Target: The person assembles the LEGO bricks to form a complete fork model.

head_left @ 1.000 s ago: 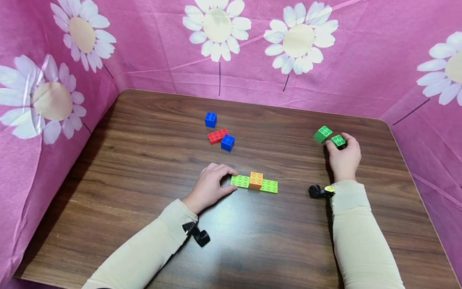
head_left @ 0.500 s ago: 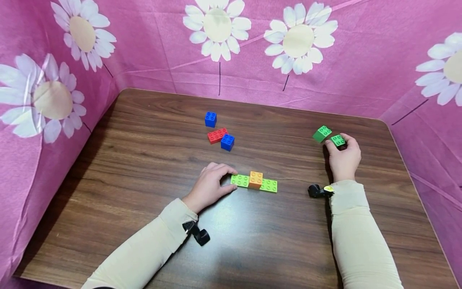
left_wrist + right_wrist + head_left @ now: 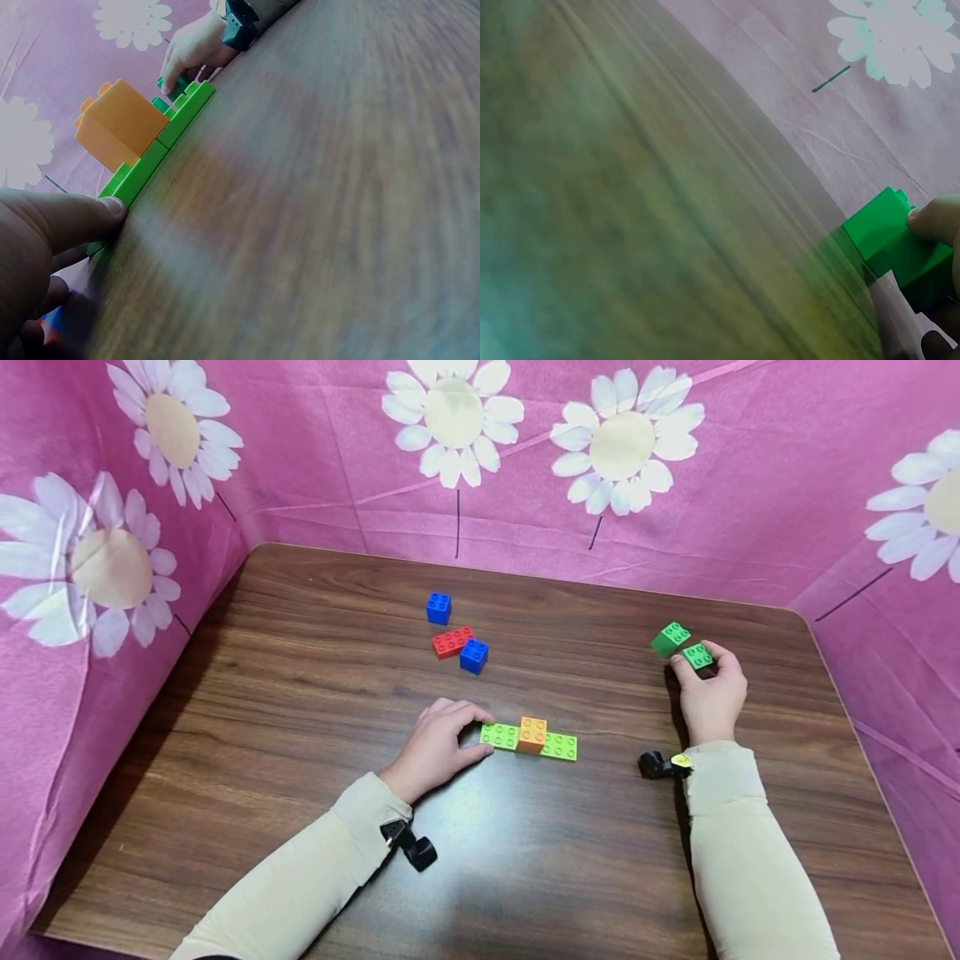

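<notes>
My left hand [image 3: 437, 747] pinches the left end of a lime-green studded strip [image 3: 560, 746] between thumb and forefinger. A seam splits the strip into two flat plates in the left wrist view, and an orange building brick [image 3: 120, 124] sits across it. At the far right, my right hand [image 3: 712, 693] grips a green building brick [image 3: 697, 656] by its sides with thumb and fingers. Just beyond it stands a second green brick [image 3: 670, 639], which overlaps the held one in the right wrist view.
Toward the back middle of the wooden table [image 3: 300, 635] lie a red brick [image 3: 452, 642] and two blue ones, one blue brick [image 3: 473, 657] right against the red, the other blue brick [image 3: 438, 608] farther back. Pink flowered cloth [image 3: 337, 460] encloses the table's back and sides.
My right hand has shifted slightly left and toward me with the green brick, away from the second one. The left hand and the strip have stayed put.
</notes>
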Motion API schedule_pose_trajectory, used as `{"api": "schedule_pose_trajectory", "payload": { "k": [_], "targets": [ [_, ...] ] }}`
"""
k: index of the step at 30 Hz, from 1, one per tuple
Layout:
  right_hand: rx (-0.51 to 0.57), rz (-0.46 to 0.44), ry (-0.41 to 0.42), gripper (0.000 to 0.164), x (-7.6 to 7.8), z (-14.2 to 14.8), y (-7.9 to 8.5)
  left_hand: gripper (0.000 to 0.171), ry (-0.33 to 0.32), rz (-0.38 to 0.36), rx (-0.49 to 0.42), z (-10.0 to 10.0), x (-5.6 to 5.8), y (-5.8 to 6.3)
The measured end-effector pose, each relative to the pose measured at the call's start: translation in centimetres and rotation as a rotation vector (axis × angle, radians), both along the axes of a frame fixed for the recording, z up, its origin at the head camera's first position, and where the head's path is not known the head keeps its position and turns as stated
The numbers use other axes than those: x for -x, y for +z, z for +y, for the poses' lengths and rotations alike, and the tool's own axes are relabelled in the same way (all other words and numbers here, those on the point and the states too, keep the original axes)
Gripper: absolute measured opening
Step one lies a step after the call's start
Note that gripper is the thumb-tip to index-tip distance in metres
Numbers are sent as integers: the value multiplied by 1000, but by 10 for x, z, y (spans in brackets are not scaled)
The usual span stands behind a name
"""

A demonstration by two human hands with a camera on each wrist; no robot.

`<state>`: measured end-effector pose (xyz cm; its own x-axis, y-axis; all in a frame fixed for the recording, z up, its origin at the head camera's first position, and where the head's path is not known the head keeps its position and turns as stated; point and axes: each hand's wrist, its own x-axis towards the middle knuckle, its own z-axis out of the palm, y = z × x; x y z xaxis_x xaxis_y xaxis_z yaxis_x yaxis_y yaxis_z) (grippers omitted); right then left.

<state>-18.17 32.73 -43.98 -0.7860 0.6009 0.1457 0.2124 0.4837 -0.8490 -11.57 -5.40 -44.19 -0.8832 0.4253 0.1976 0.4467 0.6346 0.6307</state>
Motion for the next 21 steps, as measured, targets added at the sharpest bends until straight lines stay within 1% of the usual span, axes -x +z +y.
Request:
{"api": "schedule_pose_trajectory", "payload": {
  "k": [8, 18, 21],
  "targets": [
    [-10, -1, 45, 51, -8, -9, 0, 33, 2, -6, 1, -1, 0, 0],
    [6, 50, 151, 49, -25, -21, -2, 33, 1, -1, 1, 0, -1, 0],
    [-4, 70, 179, 47, -30, -27, -2, 33, 2, -1, 4, 0, -1, 0]
  ]
}}
